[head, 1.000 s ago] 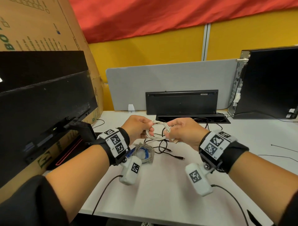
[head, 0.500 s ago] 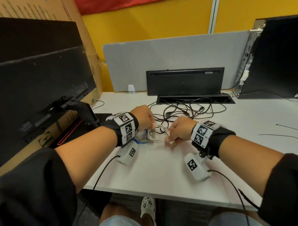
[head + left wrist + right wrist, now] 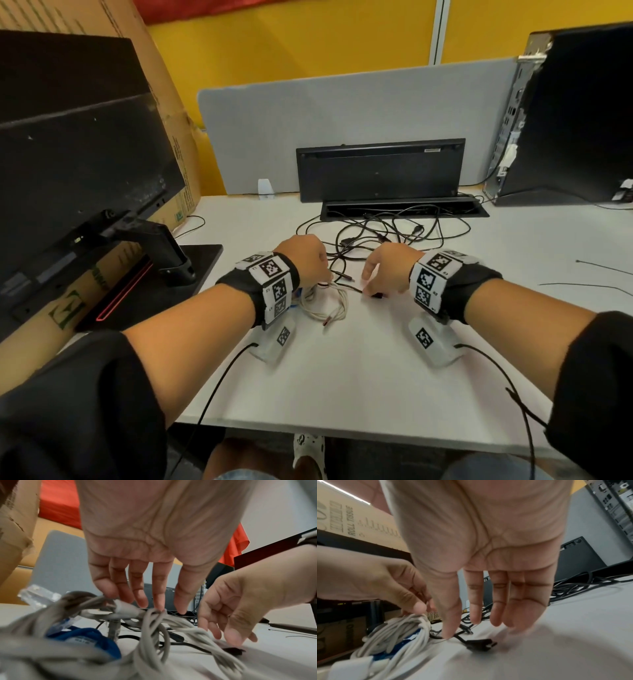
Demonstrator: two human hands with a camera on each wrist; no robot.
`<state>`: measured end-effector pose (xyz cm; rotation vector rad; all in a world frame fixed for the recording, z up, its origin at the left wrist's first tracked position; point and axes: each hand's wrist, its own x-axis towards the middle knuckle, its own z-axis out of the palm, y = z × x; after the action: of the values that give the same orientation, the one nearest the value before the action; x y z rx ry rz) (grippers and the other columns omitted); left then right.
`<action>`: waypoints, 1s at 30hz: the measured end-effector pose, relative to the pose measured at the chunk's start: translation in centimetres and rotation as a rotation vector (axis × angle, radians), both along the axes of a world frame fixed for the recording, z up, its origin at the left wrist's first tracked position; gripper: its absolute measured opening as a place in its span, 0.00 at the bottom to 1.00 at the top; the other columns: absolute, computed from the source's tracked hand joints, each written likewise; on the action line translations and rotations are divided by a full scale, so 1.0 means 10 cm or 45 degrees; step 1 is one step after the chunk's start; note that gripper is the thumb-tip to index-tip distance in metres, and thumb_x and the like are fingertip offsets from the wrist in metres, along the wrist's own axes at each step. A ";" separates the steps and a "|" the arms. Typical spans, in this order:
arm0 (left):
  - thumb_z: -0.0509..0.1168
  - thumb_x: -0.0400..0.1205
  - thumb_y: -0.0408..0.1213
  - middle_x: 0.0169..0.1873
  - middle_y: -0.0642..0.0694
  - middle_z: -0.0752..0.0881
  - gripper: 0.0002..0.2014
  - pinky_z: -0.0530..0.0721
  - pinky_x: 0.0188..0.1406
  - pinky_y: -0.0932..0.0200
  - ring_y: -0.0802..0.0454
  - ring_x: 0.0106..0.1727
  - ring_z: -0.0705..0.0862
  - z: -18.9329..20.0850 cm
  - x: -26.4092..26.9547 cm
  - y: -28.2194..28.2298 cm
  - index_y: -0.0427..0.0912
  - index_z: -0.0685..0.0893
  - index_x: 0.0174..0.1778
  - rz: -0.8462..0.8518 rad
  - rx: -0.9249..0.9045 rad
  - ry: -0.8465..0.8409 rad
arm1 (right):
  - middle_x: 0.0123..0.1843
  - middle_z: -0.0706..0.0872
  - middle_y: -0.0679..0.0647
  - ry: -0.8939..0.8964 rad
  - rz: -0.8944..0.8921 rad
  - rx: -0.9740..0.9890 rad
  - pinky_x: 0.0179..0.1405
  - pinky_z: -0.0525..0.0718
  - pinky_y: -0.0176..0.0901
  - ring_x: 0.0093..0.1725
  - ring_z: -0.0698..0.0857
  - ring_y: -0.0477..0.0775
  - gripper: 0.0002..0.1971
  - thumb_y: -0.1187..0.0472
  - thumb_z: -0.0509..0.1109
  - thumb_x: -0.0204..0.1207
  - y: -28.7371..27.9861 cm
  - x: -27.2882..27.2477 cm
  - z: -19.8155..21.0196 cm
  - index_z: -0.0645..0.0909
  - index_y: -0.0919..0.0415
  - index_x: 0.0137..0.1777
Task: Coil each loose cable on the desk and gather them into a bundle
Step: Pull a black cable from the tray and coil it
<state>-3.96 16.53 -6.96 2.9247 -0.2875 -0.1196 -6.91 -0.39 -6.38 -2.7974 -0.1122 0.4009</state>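
Observation:
A coiled white cable [image 3: 328,301] lies on the white desk [image 3: 359,370], beside a blue cable [image 3: 89,635] and another grey coil [image 3: 51,615]. My left hand [image 3: 322,274] hangs over the white coil [image 3: 171,623] with straight fingers [image 3: 158,601], their tips touching it. My right hand [image 3: 371,284] has let go and hovers over a loose black cable's plug [image 3: 480,644]. Its fingers [image 3: 498,605] are straight and its thumb tip touches that black cable [image 3: 460,637]. A tangle of loose black cables [image 3: 394,233] lies behind both hands.
A black monitor [image 3: 78,164] on a stand [image 3: 164,253] fills the left, backed by a cardboard box [image 3: 178,144]. A black cable tray [image 3: 404,209] and a grey divider [image 3: 359,126] close the back. A computer tower [image 3: 575,116] stands at the right. Thin black ties [image 3: 603,267] lie far right.
Both hands brought the white coil down from the air onto the desk. My right hand released it and moved right to the black cable's plug; my left hand's fingers straightened over the coil.

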 end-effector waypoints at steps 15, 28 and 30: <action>0.70 0.80 0.41 0.52 0.48 0.89 0.13 0.78 0.51 0.62 0.52 0.51 0.83 0.08 0.23 -0.43 0.45 0.88 0.59 -0.316 -0.309 -0.142 | 0.48 0.90 0.54 -0.372 0.103 0.083 0.43 0.84 0.43 0.48 0.86 0.54 0.08 0.65 0.63 0.79 -0.34 0.34 0.31 0.84 0.58 0.53; 0.71 0.80 0.37 0.26 0.55 0.86 0.11 0.77 0.32 0.74 0.66 0.29 0.82 0.77 0.81 -0.74 0.48 0.88 0.31 -0.195 -0.944 -0.328 | 0.39 0.90 0.51 -1.175 -0.454 0.575 0.44 0.80 0.38 0.38 0.85 0.46 0.12 0.62 0.62 0.83 -1.78 -0.03 1.32 0.89 0.56 0.47; 0.70 0.81 0.36 0.30 0.47 0.88 0.08 0.85 0.41 0.64 0.56 0.34 0.85 0.87 0.85 -0.79 0.42 0.90 0.37 -0.197 -1.040 -0.328 | 0.39 0.90 0.51 -1.206 -0.499 0.528 0.45 0.79 0.39 0.39 0.86 0.48 0.12 0.62 0.63 0.82 -1.95 -0.08 1.28 0.89 0.55 0.45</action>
<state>4.49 8.62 1.73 2.0990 -0.4682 0.2893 -7.73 -19.84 6.43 -2.2738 0.1328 -0.9324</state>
